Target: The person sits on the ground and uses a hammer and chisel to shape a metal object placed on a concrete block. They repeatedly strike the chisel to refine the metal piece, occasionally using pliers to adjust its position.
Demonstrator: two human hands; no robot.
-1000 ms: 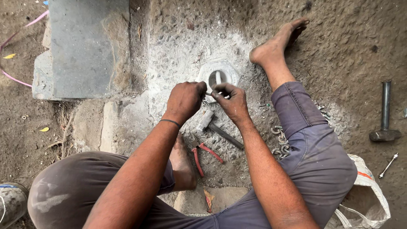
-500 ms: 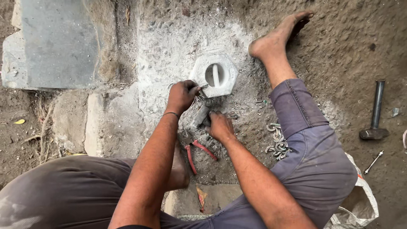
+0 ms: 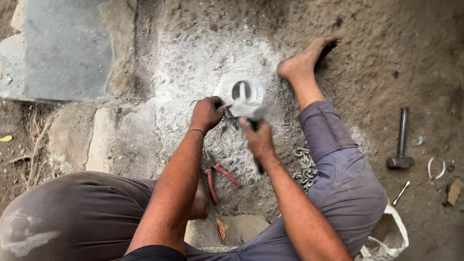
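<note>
Left hand [image 3: 207, 113]: I am pinching a small metal piece [image 3: 226, 106] with my fingers by the white block [image 3: 240, 92].
Right hand [image 3: 258, 140]: I am clamping my fingers on a hammer [image 3: 249, 108].

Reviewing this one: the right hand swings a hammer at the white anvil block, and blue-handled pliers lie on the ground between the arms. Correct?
Not quite. The pliers have red handles, not blue, as the head view shows. The right hand, hammer and white block are as stated.

The hammer head [image 3: 247, 107] is motion-blurred, and the left hand [image 3: 207, 113] hides what it grips.
</note>
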